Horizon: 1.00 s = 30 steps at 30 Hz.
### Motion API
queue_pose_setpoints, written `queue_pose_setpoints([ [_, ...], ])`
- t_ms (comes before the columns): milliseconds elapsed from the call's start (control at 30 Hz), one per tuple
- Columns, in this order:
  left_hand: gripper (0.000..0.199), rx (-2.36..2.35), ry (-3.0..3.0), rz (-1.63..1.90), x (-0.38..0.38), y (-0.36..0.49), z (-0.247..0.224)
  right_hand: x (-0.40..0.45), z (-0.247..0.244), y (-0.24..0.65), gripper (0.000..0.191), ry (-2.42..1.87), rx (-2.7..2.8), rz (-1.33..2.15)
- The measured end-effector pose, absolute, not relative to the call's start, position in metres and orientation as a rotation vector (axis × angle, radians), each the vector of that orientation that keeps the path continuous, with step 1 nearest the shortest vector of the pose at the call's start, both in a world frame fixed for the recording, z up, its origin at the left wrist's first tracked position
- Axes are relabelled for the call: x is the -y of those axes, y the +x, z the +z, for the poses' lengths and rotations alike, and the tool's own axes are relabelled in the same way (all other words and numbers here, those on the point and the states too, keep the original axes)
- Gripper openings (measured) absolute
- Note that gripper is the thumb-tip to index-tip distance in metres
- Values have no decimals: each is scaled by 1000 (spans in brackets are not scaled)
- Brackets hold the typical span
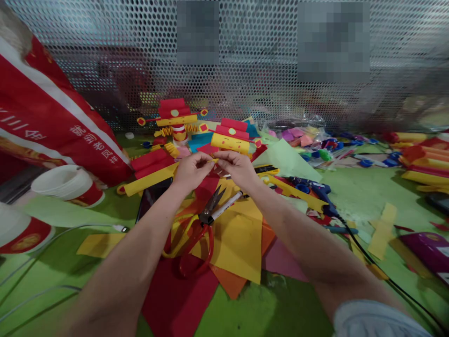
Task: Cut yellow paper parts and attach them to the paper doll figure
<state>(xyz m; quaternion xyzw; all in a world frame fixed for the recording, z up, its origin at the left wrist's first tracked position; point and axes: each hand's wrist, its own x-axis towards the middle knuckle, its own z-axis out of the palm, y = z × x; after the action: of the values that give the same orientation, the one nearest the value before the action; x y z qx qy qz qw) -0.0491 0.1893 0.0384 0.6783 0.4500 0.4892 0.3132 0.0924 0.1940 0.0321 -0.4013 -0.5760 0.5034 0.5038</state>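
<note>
My left hand (194,171) and my right hand (238,169) meet at the middle of the view, fingertips pinched on a small yellow paper piece (213,160) between them. Just behind them lies a yellow paper figure (229,142) with a red hat and a drawn face. Another red-hatted figure (176,117) stands on a cup farther back to the left. Below my hands, scissors with red handles (206,224) and a white marker (227,207) rest on yellow paper sheets (242,243). A red and yellow paper hat (150,171) is beside my left hand.
White and red cups (66,185) and a large red bag (52,103) are at the left. A blue glue gun (317,189) with a black cable lies right of my right hand. Behind stands a perforated metal screen (245,47). A purple object (428,252) sits far right.
</note>
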Motion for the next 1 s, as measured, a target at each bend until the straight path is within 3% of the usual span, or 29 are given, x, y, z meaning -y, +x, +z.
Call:
queue_pose_setpoints([
  [467,9,-1306,1868,1264,-195,-54,33,-191,30,89,21,-1100,1315,1062],
  [600,8,-1473,1921,1184,-201,-61,31,-194,28,94,10,-1261,1423,978],
  [1000,7,-1555,1786,1012,-203,-73,36,-194,25,96,15,-1405,1680,837],
])
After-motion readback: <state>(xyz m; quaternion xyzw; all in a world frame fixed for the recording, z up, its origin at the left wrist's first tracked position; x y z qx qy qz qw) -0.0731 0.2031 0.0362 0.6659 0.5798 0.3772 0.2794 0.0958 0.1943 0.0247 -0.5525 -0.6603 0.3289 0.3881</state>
